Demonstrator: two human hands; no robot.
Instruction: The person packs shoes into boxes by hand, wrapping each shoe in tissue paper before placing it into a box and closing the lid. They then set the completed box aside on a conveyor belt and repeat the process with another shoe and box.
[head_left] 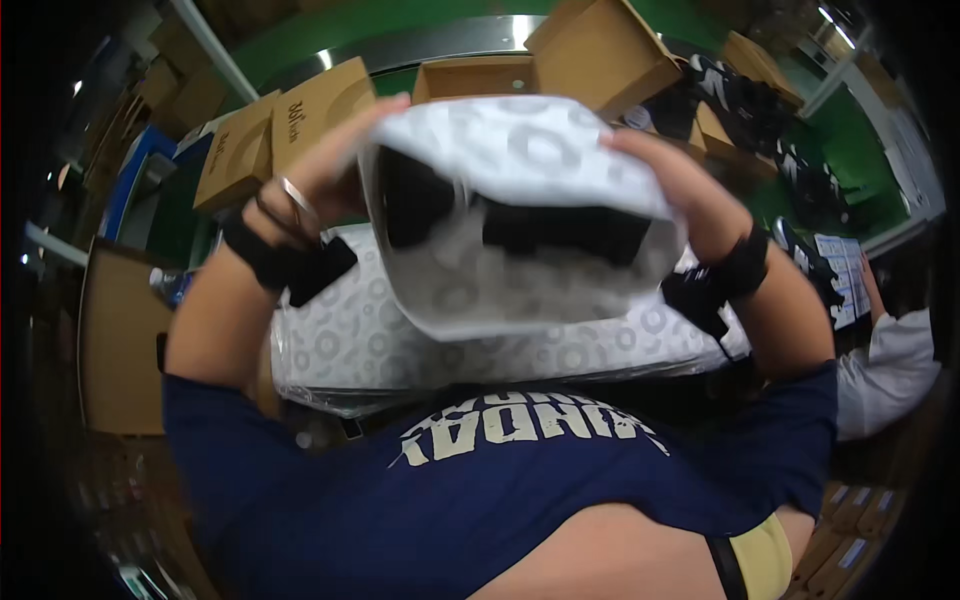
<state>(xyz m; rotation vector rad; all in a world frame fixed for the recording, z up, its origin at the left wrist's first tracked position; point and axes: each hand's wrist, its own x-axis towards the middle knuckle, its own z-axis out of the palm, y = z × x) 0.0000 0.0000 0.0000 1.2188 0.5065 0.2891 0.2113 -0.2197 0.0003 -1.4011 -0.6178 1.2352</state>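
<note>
Right, fingers clasping — my left hand (340,165) and right hand (685,175) pinch opposite sides of the ring-patterned white wrapping paper (560,155), above the matching paper stack (345,335) — bowed, presumably, to cradle the black contents (565,230).

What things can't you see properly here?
Head view:
Dark things inside the white patterned paper: blurred and shadowed.
Most left fingers and right fingers: hidden by that paper.
Middle of the patterned stack: covered by the held paper.
White-sleeved co-worker: partly lost in the dark rim.
</note>
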